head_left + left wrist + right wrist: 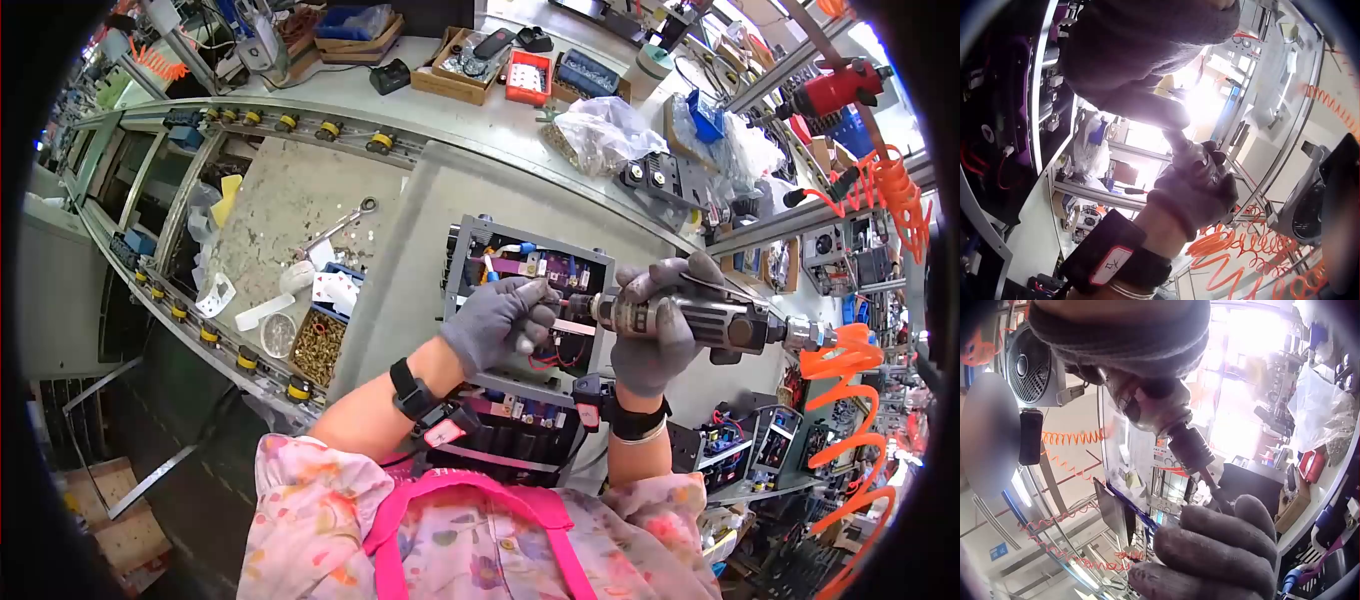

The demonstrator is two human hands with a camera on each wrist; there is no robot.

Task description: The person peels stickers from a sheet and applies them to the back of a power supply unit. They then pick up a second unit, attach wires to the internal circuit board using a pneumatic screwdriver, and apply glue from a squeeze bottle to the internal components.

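Observation:
My gloved right hand [645, 362] grips the body of an air screwdriver [715, 325], held sideways with its nose toward the left hand. My gloved left hand [495, 325] pinches the end of the driver bit [1211, 481] between thumb and forefinger, the other fingers curled. The bit's very tip is hidden in those fingers in the right wrist view. Both hands are over an open metal case [462, 262] with a purple board [505, 266], blue-sleeved terminals and red wires inside. A second, similar case [480, 452] lies nearer my body, partly covered by the forearms.
An orange coiled air hose [850, 400] runs from the screwdriver down the right side. Left of the cases are a ratchet wrench [345, 220] and a box of brass-coloured fasteners [318, 348]. A red bin [527, 78] and plastic bag [610, 130] stand behind; a red tool [840, 90] hangs at upper right.

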